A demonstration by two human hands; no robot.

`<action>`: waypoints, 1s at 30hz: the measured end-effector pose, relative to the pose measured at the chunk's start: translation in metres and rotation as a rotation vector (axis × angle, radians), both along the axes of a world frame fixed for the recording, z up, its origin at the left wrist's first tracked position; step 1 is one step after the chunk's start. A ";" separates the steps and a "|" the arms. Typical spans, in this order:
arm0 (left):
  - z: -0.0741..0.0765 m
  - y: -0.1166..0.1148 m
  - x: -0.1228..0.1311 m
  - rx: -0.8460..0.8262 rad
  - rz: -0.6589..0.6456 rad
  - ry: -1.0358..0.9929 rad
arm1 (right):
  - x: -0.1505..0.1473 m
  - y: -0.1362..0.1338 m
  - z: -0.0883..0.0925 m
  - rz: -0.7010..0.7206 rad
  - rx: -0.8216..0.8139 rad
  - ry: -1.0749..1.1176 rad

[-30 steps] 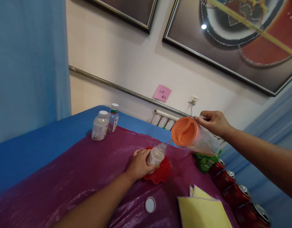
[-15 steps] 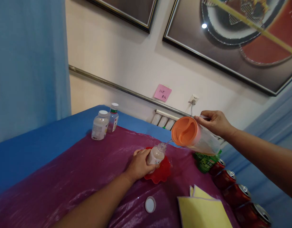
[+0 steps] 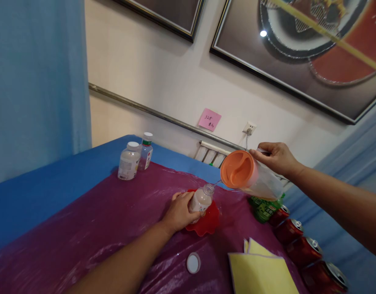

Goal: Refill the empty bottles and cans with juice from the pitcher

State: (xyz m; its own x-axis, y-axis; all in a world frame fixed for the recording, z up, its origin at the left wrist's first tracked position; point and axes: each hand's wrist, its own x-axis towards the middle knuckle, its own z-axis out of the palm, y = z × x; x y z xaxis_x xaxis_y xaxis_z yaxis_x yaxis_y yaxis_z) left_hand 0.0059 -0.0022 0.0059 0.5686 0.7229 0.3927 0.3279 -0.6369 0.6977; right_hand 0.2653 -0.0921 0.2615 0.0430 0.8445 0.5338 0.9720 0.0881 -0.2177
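Note:
My left hand [image 3: 180, 212] is wrapped round an uncapped clear bottle [image 3: 202, 199] with a printed label. The bottle tilts to the right over a red scalloped dish [image 3: 209, 222]. Up at the right, my right hand [image 3: 276, 157] grips the handle of a translucent pitcher [image 3: 266, 183] with an orange lid [image 3: 237, 168]. The pitcher is tipped on its side, and a thin stream of liquid runs from its lid to the bottle's mouth. A white cap [image 3: 193, 263] lies on the purple cover in front of the dish.
Two white-capped bottles, a wide one [image 3: 128, 163] and a slimmer one [image 3: 146, 153], stand at the back left. On the right are a green bottle [image 3: 264, 210] and a row of several red cans [image 3: 304, 249]. Yellow cloths [image 3: 261, 271] lie near the front. A purple plastic cover [image 3: 114, 216] spreads over the blue table.
Both hands, the bottle and the pitcher hold nearly the same positions. Liquid runs from the pitcher in both frames.

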 end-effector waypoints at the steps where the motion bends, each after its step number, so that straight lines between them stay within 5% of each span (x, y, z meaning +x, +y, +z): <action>1: 0.000 0.000 0.000 -0.001 0.002 0.001 | -0.001 0.000 0.000 -0.001 0.001 -0.001; 30: 0.003 -0.002 -0.001 -0.028 0.001 0.011 | -0.002 0.001 0.000 -0.018 -0.017 -0.020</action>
